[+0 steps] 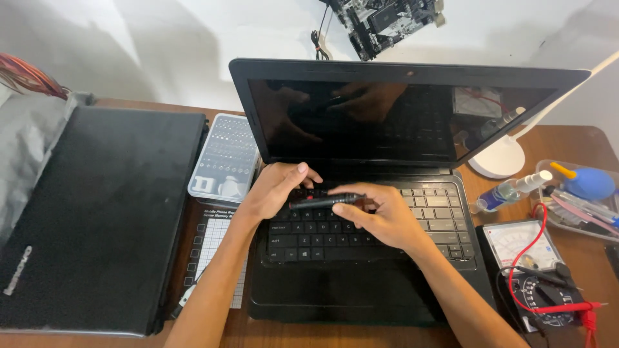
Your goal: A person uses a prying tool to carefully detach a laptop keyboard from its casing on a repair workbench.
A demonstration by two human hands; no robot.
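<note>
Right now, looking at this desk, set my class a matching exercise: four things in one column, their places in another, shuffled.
Things:
1. closed black laptop
2. white lamp base
3. black pen-shaped tool
4. analog multimeter

Places:
A. far right, near edge
B. far left
C. held over the keyboard
D. right of the open screen

Pairs: 1-B, 2-D, 3-C, 4-A

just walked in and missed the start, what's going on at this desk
A person is working over an open black laptop whose screen is dark. Their right hand holds a slim black pen-shaped tool with a red band lying across the upper rows of the laptop's black keyboard. Their left hand rests on the keys at the tool's red-banded end. A second, closed black laptop lies to the left, and a white analogue multimeter with red leads sits to the right.
</note>
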